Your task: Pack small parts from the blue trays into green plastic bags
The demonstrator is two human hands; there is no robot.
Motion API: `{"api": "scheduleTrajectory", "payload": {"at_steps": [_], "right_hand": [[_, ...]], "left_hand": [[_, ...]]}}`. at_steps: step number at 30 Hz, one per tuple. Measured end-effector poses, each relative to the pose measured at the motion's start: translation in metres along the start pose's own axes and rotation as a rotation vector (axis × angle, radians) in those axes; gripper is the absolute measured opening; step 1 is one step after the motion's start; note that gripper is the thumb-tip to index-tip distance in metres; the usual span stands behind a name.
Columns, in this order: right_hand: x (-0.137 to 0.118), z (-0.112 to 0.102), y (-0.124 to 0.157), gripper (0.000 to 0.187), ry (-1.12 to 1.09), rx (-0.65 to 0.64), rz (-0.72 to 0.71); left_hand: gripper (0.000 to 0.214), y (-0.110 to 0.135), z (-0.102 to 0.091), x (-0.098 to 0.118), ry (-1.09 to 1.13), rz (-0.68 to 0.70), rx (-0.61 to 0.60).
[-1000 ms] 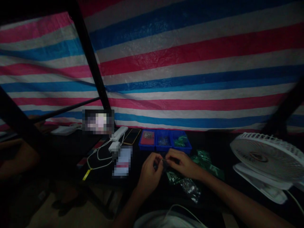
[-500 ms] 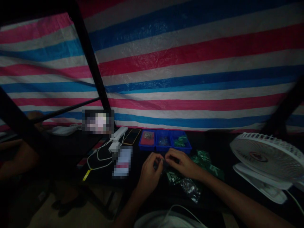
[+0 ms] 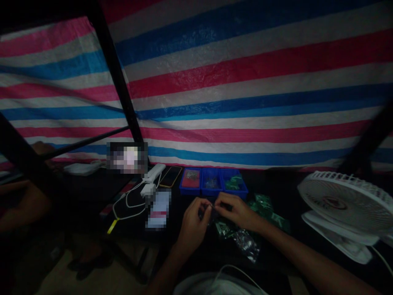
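**Tiny part [image 3: 211,212] pinched in dim light: drop risk**

I've got the tiny part held btw both hands, just in front of the blue trays [image 3: 211,184]. L hand [image 3: 193,224] and R hand [image 3: 235,212] meet w/ fingertips together on it, clamped as far as I can tell. Too dark & small to ID from here.

Main worry is a slip. Poor light could cause a fumble, and a dark part dropped on the black table [image 3: 92,196] would be hard to spot on my feed. It could also vanish among the green bags [image 3: 229,229] and clear bag [image 3: 247,245], which lie just below the hands, on the near side of the trays. R forearm [image 3: 294,250] runs close by, so it might snag them. The fan [image 3: 346,203], right of the trays, could stir the light bags if running; can't tell.

Left of the trays: phone [image 3: 170,176], white charger [image 3: 152,173], white cable [image 3: 129,207]. Behind the trays hangs a striped tarp [image 3: 245,82], w/ a black post [image 3: 115,73] up to the left. Well left of them, a dim arm [image 3: 21,200] looks like another person's. Floor [image 3: 92,272] shows below the table edge, nearer than the trays.
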State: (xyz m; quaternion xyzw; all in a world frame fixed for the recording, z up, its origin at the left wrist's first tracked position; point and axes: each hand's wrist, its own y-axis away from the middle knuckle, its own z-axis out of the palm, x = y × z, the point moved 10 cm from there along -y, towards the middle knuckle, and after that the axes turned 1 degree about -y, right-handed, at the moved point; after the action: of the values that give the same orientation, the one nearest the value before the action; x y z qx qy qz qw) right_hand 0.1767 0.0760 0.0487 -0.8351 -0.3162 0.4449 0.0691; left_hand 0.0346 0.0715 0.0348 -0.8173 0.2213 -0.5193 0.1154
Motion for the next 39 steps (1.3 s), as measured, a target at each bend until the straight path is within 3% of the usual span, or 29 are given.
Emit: {"api": "scheduleTrajectory", "payload": {"at_steps": [14,23,39], "right_hand": [[0.002,0.001,0.000,0.020,-0.027,0.009,0.021],[0.004,0.005,0.001,0.026,-0.009,-0.026,0.005],[0.001,0.007,0.001,0.031,-0.003,-0.039,0.017]], "left_hand": [[0.018,0.001,0.001,0.012,0.019,0.074,-0.030],[0.015,0.001,-0.003,0.013,0.025,0.080,0.007],[0.008,0.001,0.004,-0.008,0.107,-0.064,-0.012]]}}
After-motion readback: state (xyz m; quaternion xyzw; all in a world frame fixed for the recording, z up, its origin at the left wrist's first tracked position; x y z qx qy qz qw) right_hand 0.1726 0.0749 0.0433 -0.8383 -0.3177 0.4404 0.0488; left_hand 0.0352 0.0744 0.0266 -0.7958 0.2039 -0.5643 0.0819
